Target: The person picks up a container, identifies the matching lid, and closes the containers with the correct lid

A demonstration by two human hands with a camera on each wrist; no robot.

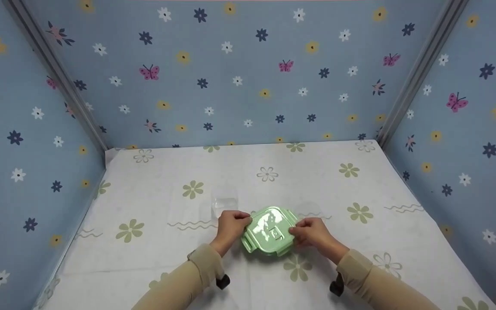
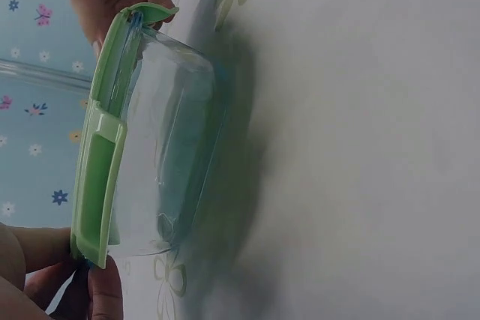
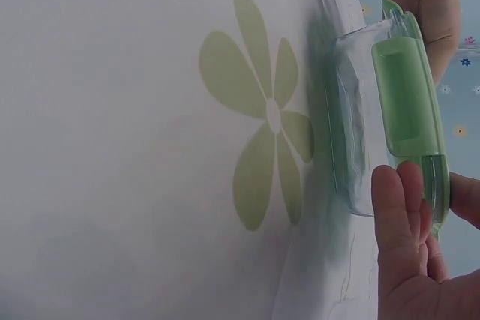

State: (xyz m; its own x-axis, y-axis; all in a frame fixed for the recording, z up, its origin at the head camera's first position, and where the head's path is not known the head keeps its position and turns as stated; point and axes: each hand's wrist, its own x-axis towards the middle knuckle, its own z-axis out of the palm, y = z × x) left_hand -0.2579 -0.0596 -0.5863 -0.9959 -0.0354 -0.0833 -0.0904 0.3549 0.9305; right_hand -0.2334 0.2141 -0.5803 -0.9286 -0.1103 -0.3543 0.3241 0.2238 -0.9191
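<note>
A glass food container (image 2: 172, 133) with a light green snap-on lid (image 1: 270, 230) is between my hands, low over the cloth. Side flaps of the lid (image 3: 405, 99) hang outward in both wrist views. My left hand (image 1: 233, 224) pinches the left corner of the lid, thumb and fingers on either side of its edge. At the opposite side, my right hand (image 1: 314, 234) grips the rim, thumb on top of the lid and fingers (image 3: 397, 215) against the side below. Some whitish, translucent contents show through the glass.
A small clear box-like item (image 1: 225, 202) stands on the cloth just behind my left hand. A white flower-print cloth (image 1: 153, 254) covers the table. Blue patterned panels (image 1: 239, 64) enclose the back and both sides, with grey posts (image 1: 420, 73) at the corners.
</note>
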